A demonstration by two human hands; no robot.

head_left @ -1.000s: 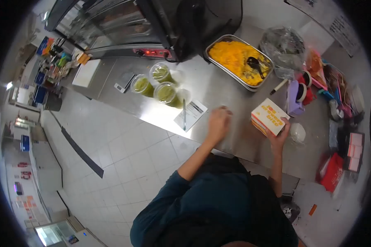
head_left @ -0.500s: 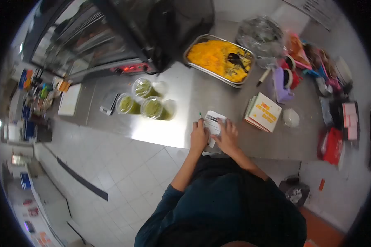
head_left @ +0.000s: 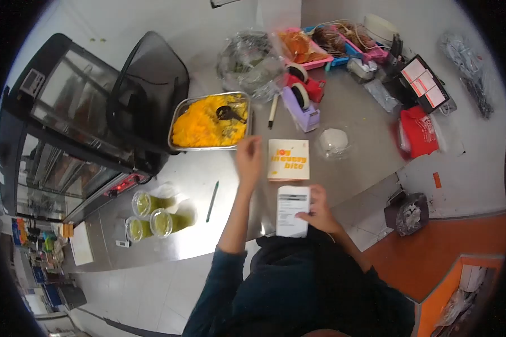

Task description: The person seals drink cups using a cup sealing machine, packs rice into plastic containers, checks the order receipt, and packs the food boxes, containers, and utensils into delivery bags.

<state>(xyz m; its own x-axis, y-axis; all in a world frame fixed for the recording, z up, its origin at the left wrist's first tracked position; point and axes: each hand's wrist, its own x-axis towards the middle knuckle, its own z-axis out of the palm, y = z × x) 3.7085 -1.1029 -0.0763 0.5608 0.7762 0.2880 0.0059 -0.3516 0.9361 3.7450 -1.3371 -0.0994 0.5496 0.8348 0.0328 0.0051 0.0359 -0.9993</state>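
Observation:
My right hand [head_left: 320, 212] grips a white printed slip [head_left: 292, 212] at its right side, thumb over the paper, close to the front edge of the steel table. My left hand [head_left: 249, 162] is raised off to the left of a stack of square cards [head_left: 288, 159] with orange lettering, close to the front rim of a metal tray [head_left: 177, 147]. Blur hides how its fingers lie, and nothing can be made out in them. A green pen [head_left: 212, 201] rests on the tabletop left of that forearm.
Several lidded cups of green drink [head_left: 162, 223] stand at the left beside a small scale [head_left: 121, 233]. Yellow food [head_left: 199, 124] with a black spoon [head_left: 230, 114] fills the tray. Behind are a purple tape dispenser [head_left: 301, 109], a marker [head_left: 273, 112] and a plastic bag [head_left: 250, 64].
My view has swung to the right. The left hand has let go of the slip and pen and moved forward; the pen now lies on the table. My right hand now holds the slip alone.

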